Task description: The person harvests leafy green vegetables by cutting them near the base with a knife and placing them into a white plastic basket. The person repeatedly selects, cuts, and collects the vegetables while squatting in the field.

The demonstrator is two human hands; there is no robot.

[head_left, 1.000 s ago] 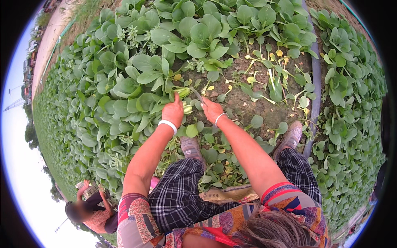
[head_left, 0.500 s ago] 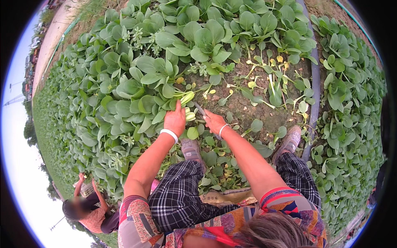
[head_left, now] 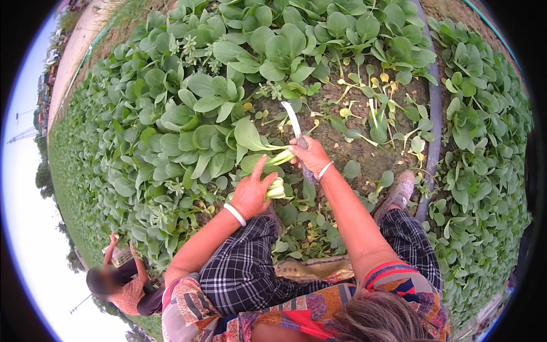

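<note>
My left hand (head_left: 252, 195) is closed round a leafy green, bok choy by its look, and its pale cut stem ends (head_left: 276, 189) show beside the fingers. My right hand (head_left: 310, 154) grips a knife whose light, slightly curved blade (head_left: 292, 118) points away from me, with its dark handle (head_left: 308, 173) below the palm. The right fingers also pinch a few green stalks (head_left: 281, 158) that run leftward to my left index finger. A broad leaf (head_left: 248, 134) extends from the stalks. How much my left hand holds is partly hidden.
Dense leafy plants (head_left: 165, 122) grow left and ahead. Loose and yellowed leaves (head_left: 384, 77) lie on bare soil (head_left: 364, 162) to the right, bordered by a grey hose (head_left: 436, 114). A tan sack (head_left: 313, 270) lies between my legs. Another person (head_left: 122, 290) crouches at the lower left.
My left hand has drawn back toward me with the bok choy. The right hand has moved up and turned, so the knife blade now points away, and its fingers pinch stalks.
</note>
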